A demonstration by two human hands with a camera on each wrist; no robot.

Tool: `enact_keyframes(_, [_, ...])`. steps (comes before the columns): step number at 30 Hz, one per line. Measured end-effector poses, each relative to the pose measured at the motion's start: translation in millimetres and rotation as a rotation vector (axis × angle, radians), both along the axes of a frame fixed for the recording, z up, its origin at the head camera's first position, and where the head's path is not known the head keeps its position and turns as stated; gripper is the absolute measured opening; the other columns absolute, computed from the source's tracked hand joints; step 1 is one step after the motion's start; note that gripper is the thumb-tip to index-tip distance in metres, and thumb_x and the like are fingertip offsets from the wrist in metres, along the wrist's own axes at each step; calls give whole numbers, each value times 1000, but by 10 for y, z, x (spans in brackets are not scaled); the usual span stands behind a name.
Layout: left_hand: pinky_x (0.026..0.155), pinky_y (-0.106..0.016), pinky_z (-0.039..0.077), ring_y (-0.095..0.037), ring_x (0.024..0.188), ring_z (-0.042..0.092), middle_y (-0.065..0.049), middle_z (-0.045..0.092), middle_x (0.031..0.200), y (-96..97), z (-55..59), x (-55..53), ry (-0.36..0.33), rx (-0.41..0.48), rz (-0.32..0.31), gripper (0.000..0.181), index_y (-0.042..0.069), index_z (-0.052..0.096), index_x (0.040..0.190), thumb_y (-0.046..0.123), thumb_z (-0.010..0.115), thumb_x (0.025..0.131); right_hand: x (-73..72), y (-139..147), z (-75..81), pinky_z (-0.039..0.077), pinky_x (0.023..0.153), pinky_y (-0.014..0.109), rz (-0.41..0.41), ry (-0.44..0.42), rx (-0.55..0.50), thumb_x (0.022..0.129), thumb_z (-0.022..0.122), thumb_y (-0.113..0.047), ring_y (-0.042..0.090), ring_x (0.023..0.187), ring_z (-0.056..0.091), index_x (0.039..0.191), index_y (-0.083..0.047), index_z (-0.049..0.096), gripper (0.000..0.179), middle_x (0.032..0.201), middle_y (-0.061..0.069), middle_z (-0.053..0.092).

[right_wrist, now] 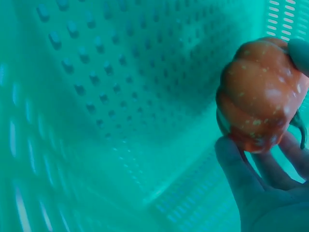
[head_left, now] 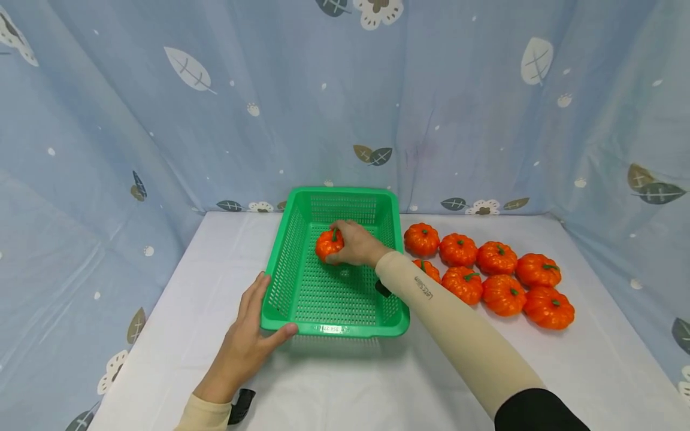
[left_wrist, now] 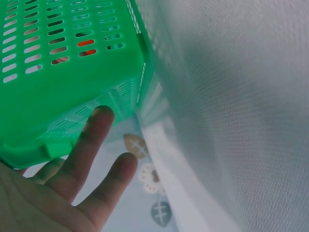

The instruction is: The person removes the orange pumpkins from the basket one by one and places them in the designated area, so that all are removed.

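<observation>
My right hand (head_left: 353,244) reaches into a green plastic basket (head_left: 401,314) and holds a small orange toy pumpkin (head_left: 327,245) with a green stem. In the right wrist view, thumb and fingers wrap the pumpkin (right_wrist: 260,94) at its sides, close over the perforated basket floor. At the basket's near left corner is my left hand (head_left: 250,329), its thumb lying on the front rim and its fingers straight along the outer left side. The left wrist view shows the fingers (left_wrist: 89,145) extended beside the basket wall (left_wrist: 72,72), with bits of orange visible through the slots.
Right of the basket, several more orange pumpkins (head_left: 504,294) stand in two rows on the white-covered table (head_left: 178,311). My right forearm passes over the near row and partly hides one pumpkin (head_left: 428,269). A blue leaf-patterned curtain (head_left: 302,108) hangs behind the table.
</observation>
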State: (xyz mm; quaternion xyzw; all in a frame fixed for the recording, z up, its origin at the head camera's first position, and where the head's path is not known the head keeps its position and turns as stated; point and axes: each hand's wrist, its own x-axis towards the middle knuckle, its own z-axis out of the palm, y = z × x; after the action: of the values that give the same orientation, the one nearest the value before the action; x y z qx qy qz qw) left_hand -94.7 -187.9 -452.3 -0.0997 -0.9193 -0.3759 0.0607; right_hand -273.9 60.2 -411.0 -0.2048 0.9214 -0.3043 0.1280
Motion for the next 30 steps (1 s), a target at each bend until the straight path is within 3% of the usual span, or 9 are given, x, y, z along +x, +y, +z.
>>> enact_keyframes(8, [104, -66, 38, -38, 146, 29, 1, 8, 169, -5, 12, 0, -7, -8, 2, 103, 26, 8, 164, 48, 75, 90, 157, -52, 162, 53, 85, 32, 49, 57, -26, 84, 84, -36, 21, 109, 56, 148, -15, 48, 76, 142, 10, 49])
enact_keyframes(13, [103, -67, 38, -39, 145, 31, 1, 8, 169, -1, 12, 1, -12, -6, 3, 102, 26, 8, 164, 48, 75, 90, 277, -63, 377, 54, 83, 29, 88, 121, -76, 83, 84, -36, 19, 108, 55, 146, -15, 50, 74, 135, 6, 52])
enact_keyframes(20, [102, -68, 38, -38, 146, 31, 2, 8, 169, -2, 0, -7, -7, -4, 2, 102, 27, 8, 164, 49, 75, 90, 515, 24, 680, 55, 84, 28, 106, 195, -130, 84, 84, -37, 19, 114, 53, 146, -14, 51, 73, 139, 5, 51])
enact_keyframes(30, [103, -67, 37, -39, 146, 30, 1, 9, 169, -5, 5, 5, -8, 6, -2, 102, 26, 9, 164, 48, 76, 90, 765, 281, 772, 55, 88, 31, 77, 244, -219, 82, 86, -39, 12, 112, 54, 142, -18, 55, 70, 135, -5, 54])
